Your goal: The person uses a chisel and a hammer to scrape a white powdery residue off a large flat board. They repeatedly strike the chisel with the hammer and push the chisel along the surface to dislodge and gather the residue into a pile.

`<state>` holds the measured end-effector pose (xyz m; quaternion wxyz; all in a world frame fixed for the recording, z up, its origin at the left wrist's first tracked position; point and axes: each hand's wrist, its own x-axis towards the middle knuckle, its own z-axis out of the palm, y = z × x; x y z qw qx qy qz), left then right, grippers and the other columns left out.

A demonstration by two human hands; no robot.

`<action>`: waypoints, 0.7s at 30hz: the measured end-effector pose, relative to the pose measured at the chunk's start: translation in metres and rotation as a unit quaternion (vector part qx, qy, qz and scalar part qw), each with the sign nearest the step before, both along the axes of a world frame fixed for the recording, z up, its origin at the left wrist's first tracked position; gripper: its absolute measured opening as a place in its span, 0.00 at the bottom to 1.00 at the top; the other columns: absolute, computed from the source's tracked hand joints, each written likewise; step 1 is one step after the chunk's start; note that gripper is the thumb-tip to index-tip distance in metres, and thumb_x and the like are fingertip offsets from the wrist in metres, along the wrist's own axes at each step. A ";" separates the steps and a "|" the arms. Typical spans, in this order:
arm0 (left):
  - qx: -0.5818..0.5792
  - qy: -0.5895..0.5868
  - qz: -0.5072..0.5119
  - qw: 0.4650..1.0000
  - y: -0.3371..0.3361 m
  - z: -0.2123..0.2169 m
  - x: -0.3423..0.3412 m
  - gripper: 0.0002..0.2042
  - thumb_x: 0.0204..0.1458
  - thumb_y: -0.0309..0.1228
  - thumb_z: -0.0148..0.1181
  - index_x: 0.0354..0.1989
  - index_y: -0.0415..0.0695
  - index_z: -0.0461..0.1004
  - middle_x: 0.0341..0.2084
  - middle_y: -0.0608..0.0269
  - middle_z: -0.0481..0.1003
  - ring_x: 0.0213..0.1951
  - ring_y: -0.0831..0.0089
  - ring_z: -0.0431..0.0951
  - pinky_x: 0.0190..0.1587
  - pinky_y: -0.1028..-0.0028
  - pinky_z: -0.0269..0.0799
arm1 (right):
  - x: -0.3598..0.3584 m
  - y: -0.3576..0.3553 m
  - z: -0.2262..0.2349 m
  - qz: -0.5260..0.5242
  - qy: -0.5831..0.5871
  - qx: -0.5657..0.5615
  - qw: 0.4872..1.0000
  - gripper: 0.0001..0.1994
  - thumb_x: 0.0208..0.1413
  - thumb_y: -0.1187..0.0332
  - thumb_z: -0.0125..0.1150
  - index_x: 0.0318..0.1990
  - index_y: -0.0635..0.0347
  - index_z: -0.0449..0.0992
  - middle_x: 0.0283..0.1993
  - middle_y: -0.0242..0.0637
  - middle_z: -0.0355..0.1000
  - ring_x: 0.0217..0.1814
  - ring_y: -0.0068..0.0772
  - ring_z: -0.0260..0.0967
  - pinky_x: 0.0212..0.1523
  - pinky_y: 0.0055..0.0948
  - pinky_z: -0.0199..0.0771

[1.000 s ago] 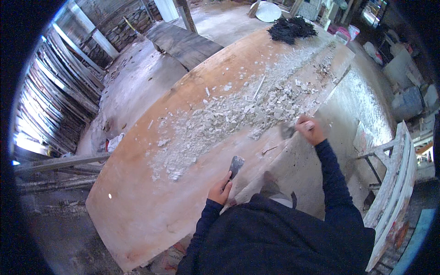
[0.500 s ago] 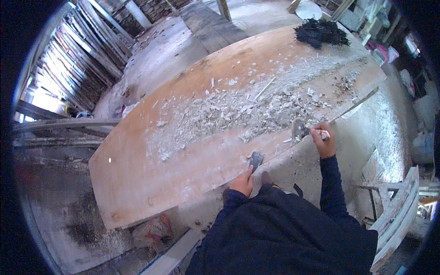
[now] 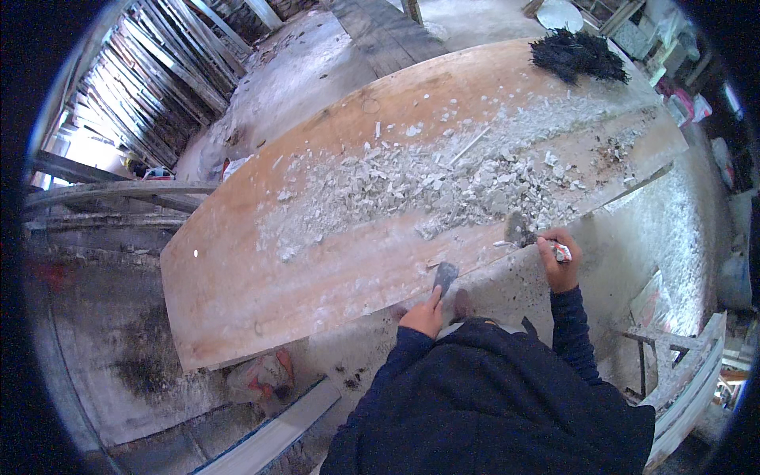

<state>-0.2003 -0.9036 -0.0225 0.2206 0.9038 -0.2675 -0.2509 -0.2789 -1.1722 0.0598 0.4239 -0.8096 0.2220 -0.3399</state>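
Note:
My left hand [image 3: 423, 317] is closed around a flat, dark grey rectangular tool [image 3: 446, 275], perhaps a scraper, held at the near edge of a large wooden board [image 3: 229, 301]. To the right, my right hand [image 3: 562, 267] grips a brush-like tool [image 3: 518, 229] with a broad greyish head and a white and red handle; its exact kind is unclear. The head of that tool is at the board's near edge, beside a spread of broken white chips and powder [image 3: 467, 186]. My right fingers wrap the handle and partly hide it.
A black bristly bundle [image 3: 578, 55] lies on the board's far right end. Wooden poles [image 3: 166, 63] lean at the far left. A weathered wooden frame [image 3: 689, 388] stands at the lower right. Below the board's near edge are a red-marked sack [image 3: 261, 376] and a plank [image 3: 277, 427].
The view has shifted slightly, so the board sits a little farther right. Both hands keep their tools and stay close to the same places at the near edge.

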 end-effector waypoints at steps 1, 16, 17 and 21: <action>-0.021 -0.009 0.009 1.000 -0.011 -0.007 0.003 0.19 0.50 0.39 0.43 0.53 0.57 0.61 0.24 0.46 0.71 0.29 0.50 0.72 0.31 0.56 0.67 | 0.000 -0.003 0.001 0.001 -0.001 -0.007 1.000 0.04 0.44 0.72 0.56 0.25 0.62 0.70 0.22 0.35 0.69 0.25 0.26 0.66 0.28 0.23 0.64; 0.030 0.007 0.130 0.991 0.046 0.009 -0.031 0.19 0.52 0.39 0.42 0.54 0.58 0.60 0.23 0.47 0.70 0.27 0.50 0.71 0.28 0.56 0.66 | 0.019 0.014 0.001 0.062 0.017 -0.035 0.997 0.03 0.43 0.74 0.57 0.25 0.63 0.70 0.24 0.39 0.69 0.26 0.32 0.68 0.28 0.25 0.65; 0.020 -0.020 0.149 0.988 0.039 0.003 -0.028 0.20 0.52 0.40 0.42 0.55 0.58 0.59 0.23 0.47 0.71 0.26 0.49 0.71 0.29 0.56 0.67 | 0.022 0.016 0.001 0.069 0.014 -0.045 0.997 0.03 0.43 0.74 0.57 0.25 0.63 0.70 0.24 0.39 0.69 0.26 0.32 0.68 0.28 0.25 0.65; 0.074 -0.023 0.147 0.986 0.017 0.014 -0.005 0.20 0.52 0.40 0.42 0.55 0.58 0.58 0.23 0.47 0.71 0.27 0.49 0.72 0.29 0.54 0.67 | 0.031 0.027 0.007 0.096 0.042 -0.016 0.994 0.03 0.43 0.74 0.57 0.25 0.63 0.70 0.23 0.39 0.68 0.26 0.33 0.68 0.28 0.25 0.65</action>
